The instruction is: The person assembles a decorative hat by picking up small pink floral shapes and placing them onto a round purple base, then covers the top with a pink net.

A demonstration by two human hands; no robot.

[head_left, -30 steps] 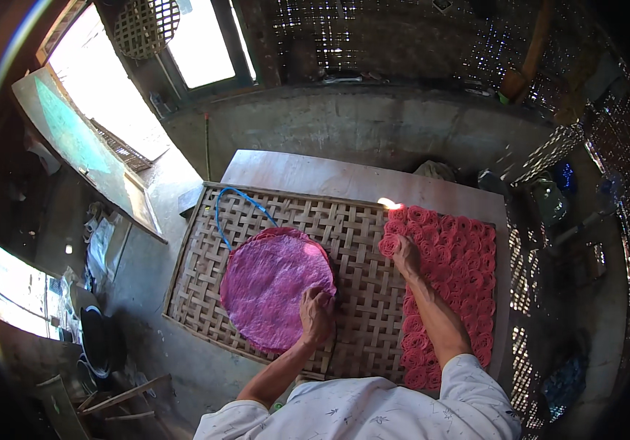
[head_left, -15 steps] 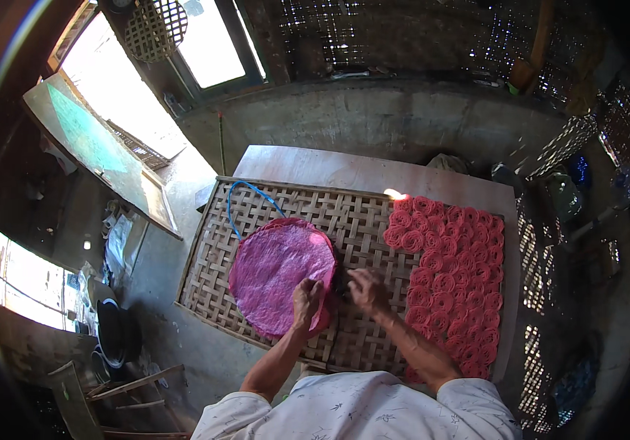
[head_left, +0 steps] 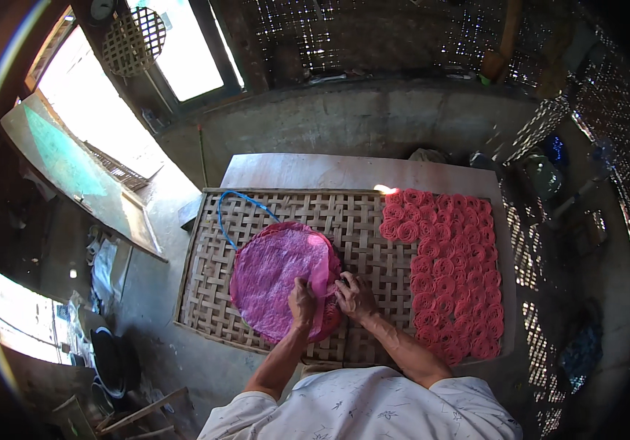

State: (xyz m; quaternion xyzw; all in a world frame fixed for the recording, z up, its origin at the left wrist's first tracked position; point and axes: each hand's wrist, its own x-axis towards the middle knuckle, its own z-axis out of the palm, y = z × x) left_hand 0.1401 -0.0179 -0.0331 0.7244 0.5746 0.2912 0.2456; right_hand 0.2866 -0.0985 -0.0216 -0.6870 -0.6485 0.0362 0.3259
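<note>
The left hand (head_left: 301,302), fingers curled, pinches the folded-back right side of a purple sheet (head_left: 271,282); the right hand (head_left: 357,295) has bent fingers at the sheet's right edge, though whether they grip anything I cannot tell; the sheet lies over a round bundle left of centre on a woven rack (head_left: 366,249); a blue cord (head_left: 221,220) loops on its far left; pink coils (head_left: 443,268) fill the rack's right end; beneath is a pale board (head_left: 359,167); beyond stand a concrete wall (head_left: 293,125), a bright window (head_left: 188,51) and, left, a door (head_left: 73,158).
</note>
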